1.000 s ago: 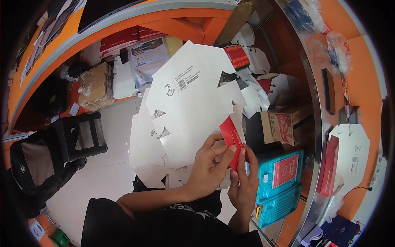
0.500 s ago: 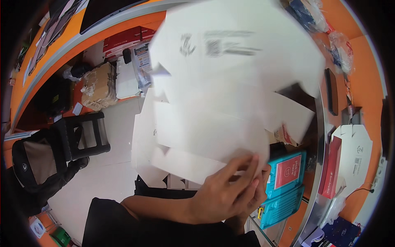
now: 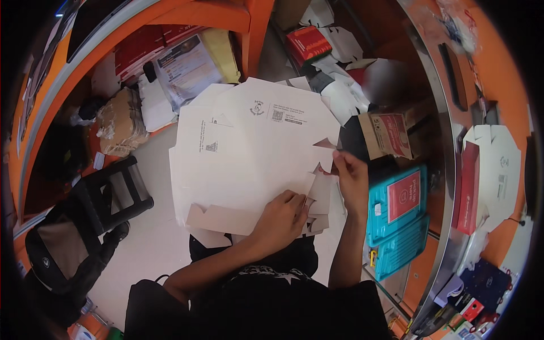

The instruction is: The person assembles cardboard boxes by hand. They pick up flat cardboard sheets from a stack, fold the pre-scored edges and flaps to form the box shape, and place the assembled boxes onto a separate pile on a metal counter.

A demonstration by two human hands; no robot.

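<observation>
A flat white cardboard box blank (image 3: 249, 158) with small dark print lies across my lap, on top of other white blanks whose edges stick out around it. At its right side, my right hand (image 3: 352, 173) pinches a small notched flap between thumb and fingers. My left hand (image 3: 280, 218) rests at the near right corner, its fingers bent over a narrow flap there. The fingertips of that hand are partly hidden at the fold. A folded strip (image 3: 221, 220) runs along the blank's near edge.
Turquoise crates (image 3: 391, 226) with a red sign stand to my right, beside a brown carton (image 3: 388, 136). A metal-edged counter on the right holds a red and white folded box (image 3: 467, 192). On the left are a black step stool (image 3: 116, 192), a backpack (image 3: 65, 243) and stacked brown cardboard (image 3: 122, 122).
The blank has come down from a raised, blurred position to lie flat on my lap. My hands have moved apart, the right one outward to the side flap. The view has shifted.
</observation>
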